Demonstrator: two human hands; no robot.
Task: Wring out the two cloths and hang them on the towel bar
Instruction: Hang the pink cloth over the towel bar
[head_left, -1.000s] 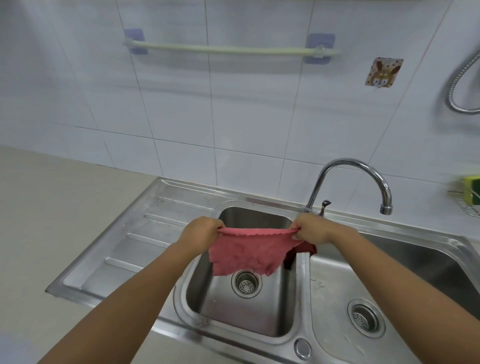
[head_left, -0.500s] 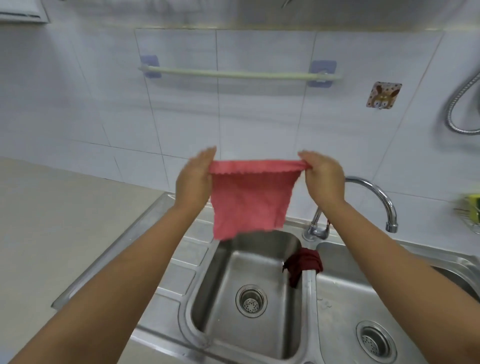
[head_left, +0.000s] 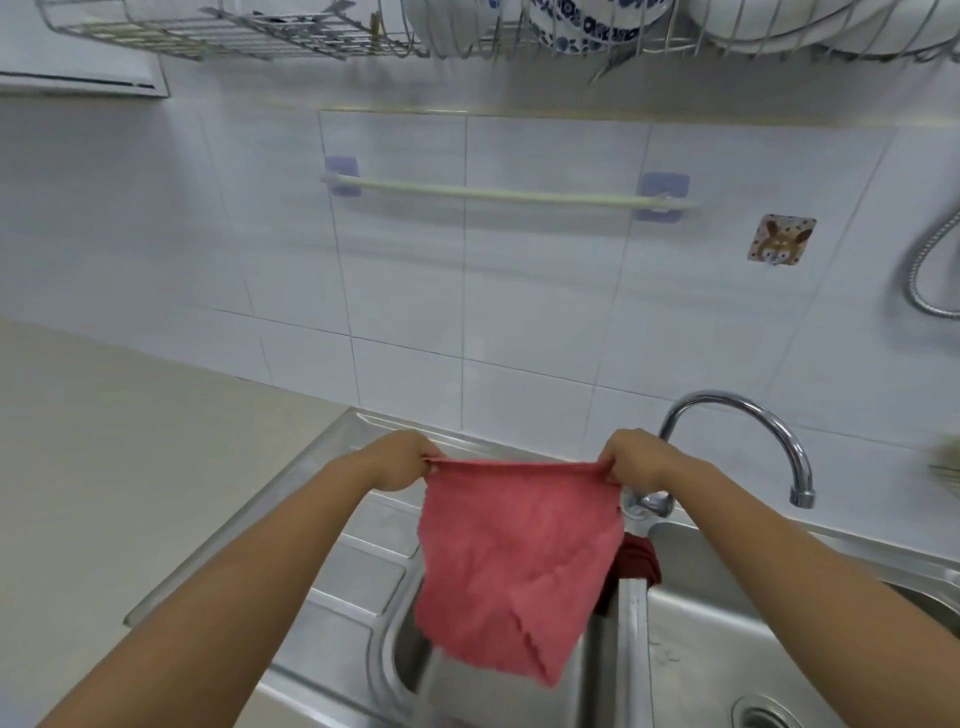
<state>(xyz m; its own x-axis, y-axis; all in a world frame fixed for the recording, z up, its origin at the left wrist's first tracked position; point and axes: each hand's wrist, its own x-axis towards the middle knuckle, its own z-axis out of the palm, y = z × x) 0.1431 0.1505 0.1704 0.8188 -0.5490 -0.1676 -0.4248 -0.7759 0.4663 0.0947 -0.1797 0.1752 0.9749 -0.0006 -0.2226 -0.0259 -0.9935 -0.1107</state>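
A pink cloth (head_left: 514, 561) hangs spread out over the left sink basin, held by its two top corners. My left hand (head_left: 400, 465) pinches the left corner and my right hand (head_left: 631, 460) pinches the right one. A dark red cloth (head_left: 638, 564) lies draped over the divider between the two basins, partly hidden behind the pink cloth. The pale towel bar (head_left: 498, 193) is fixed on the tiled wall well above my hands, with nothing on it.
A chrome faucet (head_left: 748, 421) arches to the right of my right hand. A steel double sink (head_left: 358, 577) has a drainboard on its left. A wire dish rack (head_left: 395, 31) with bowls hangs overhead. A wall hook (head_left: 780, 240) and a shower hose (head_left: 930, 270) are at the right.
The view has tilted up, showing the dish rack. Both hands have lowered the pink cloth from chest height on the wall to just above the sink, and it hangs more open.
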